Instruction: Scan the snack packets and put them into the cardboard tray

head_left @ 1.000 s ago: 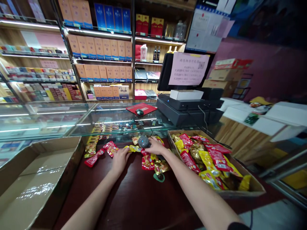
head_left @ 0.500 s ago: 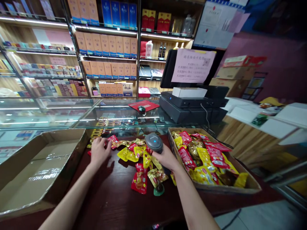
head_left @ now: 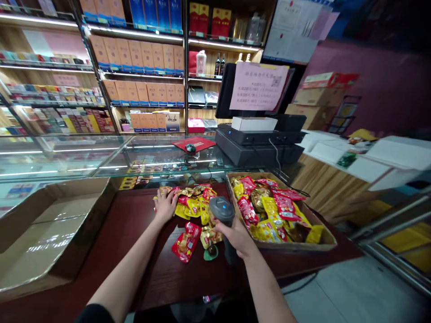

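Observation:
My right hand (head_left: pixel 237 235) is wrapped round a dark grey handheld scanner (head_left: pixel 221 208), whose head shows a small blue light. My left hand (head_left: pixel 165 205) rests at the left end of a pile of snack packets (head_left: pixel 193 206), red, yellow and gold, its fingers apart and spread over them. Nearer to me, a red packet (head_left: pixel 186 242), a gold packet (head_left: pixel 209 236) and a small green-edged packet (head_left: pixel 211 252) lie on the dark red table (head_left: pixel 158 278). To the right of the scanner stands a cardboard tray (head_left: pixel 296 246) full of similar packets.
Another cardboard tray (head_left: pixel 67 269), with its bottom bare, stands at the left. Behind the table are a glass counter (head_left: pixel 148 154), a mouse (head_left: pixel 190 148) on a red mat and a monitor (head_left: pixel 257 87) with a paper on it. Shelves of boxes line the back.
My left hand has moved right, and packets at the pile's left end have shifted right with it. The scanner has come slightly nearer to me. The red packet is turned. The view has shifted.

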Tool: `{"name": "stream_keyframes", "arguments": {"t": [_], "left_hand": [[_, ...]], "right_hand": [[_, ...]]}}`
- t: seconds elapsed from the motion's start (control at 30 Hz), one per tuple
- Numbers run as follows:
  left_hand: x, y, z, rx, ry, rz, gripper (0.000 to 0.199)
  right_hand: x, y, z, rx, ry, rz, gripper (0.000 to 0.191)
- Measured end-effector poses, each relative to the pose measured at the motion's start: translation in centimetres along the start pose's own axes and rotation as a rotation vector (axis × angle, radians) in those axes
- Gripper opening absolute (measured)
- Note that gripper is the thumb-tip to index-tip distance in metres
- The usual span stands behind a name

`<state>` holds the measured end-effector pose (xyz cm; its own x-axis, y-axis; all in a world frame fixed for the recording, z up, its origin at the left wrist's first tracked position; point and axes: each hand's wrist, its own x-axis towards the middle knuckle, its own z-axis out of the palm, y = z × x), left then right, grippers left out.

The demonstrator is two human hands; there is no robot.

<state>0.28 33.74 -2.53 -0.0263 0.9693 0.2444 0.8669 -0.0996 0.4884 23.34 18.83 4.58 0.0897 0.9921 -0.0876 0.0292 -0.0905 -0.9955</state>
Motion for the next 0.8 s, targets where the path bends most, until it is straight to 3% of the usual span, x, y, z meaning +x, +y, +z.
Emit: {"name": "stream_keyframes", "arguments": {"t": [0.1, 0.17, 0.23, 0.3, 0.4, 0.5, 0.6, 0.7, 0.8], "left_hand": [[-1.9, 1.0, -1.9, -0.094, 0.116, 0.042, 0.042], [-4.6, 1.6, -3.7, -0.124, 0.17, 0.137, 0.04], [-7.9, 2.5, -5.1, -0.151, 0.048, 0.231, 0.035], [-11.0, 3.7, -5.9, -0.127, -0.151, 0.299, 0.033], [-13.9, 5.4, -5.8, -0.031, -0.296, 0.313, 0.048], [-14.3, 6.2, -5.1, 0.07, -0.309, 0.249, 0.061], [-12.9, 5.8, -4.8, -0.015, -0.326, 0.181, 0.052], [-11.0, 4.5, -5.0, -0.392, -0.44, 0.073, 0.036], [-9.4, 3.2, -5.3, -0.865, -0.644, -0.184, 0.034]], "right_hand": [[-1.7, 0.3, 0.4, 0.13, -0.088, 0.117, 0.028], [-2.7, 0.6, 0.7, 0.174, -0.156, 0.175, 0.03], [-3.5, 1.0, 1.3, 0.189, -0.219, 0.198, 0.03], [-3.8, 1.6, 2.2, 0.19, -0.243, 0.176, 0.028], [-3.6, 2.5, 3.7, 0.223, -0.203, 0.151, 0.018], [-2.9, 3.0, 5.1, 0.336, -0.096, 0.241, 0.012], [-2.4, 2.8, 5.5, 0.499, -0.053, 0.281, 0.016], [-2.3, 1.8, 5.2, 0.531, -0.132, 0.196, 0.019], [-2.3, 0.6, 4.7, 0.357, -0.073, 0.073, 0.018]]}}
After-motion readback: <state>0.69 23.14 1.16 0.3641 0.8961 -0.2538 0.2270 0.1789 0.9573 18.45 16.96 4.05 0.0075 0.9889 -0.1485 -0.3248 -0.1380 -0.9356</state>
